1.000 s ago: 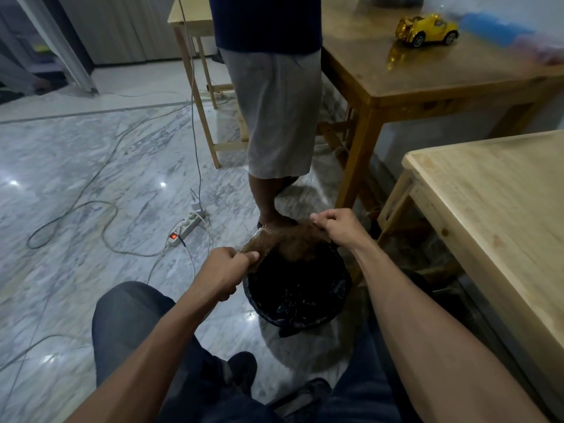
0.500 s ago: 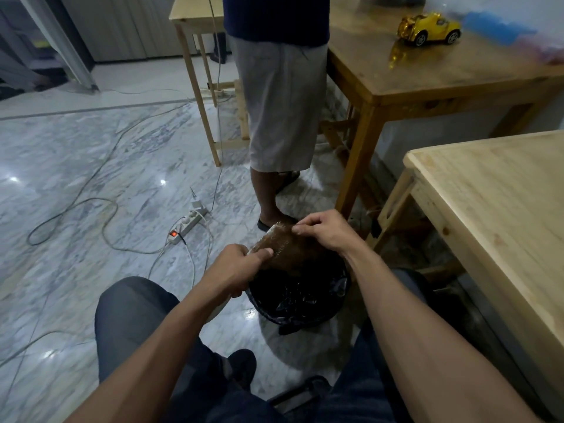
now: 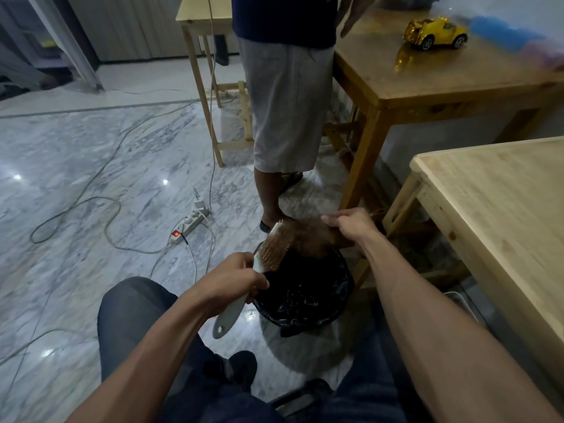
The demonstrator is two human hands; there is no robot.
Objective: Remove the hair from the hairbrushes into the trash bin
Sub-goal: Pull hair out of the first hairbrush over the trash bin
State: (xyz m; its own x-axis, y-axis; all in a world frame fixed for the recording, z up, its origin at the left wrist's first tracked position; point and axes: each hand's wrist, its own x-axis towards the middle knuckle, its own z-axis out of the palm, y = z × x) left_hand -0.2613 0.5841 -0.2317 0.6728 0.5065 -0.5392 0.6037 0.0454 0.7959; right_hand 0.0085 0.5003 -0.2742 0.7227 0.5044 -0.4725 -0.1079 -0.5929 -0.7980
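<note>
Head view: the left hand grips the white hairbrush by its handle, fingers wrapped tight, above the black-lined trash bin. The right hand pinches a brown mat of hair, partly peeled off the bristles. Next, likely pull it free and drop it in.

The left hand grips the white hairbrush by its handle, bristled head tilted up beyond the knuckles. The right hand pinches a brown mat of hair stretched off the bristles. The black-lined trash bin sits directly below both hands.
</note>
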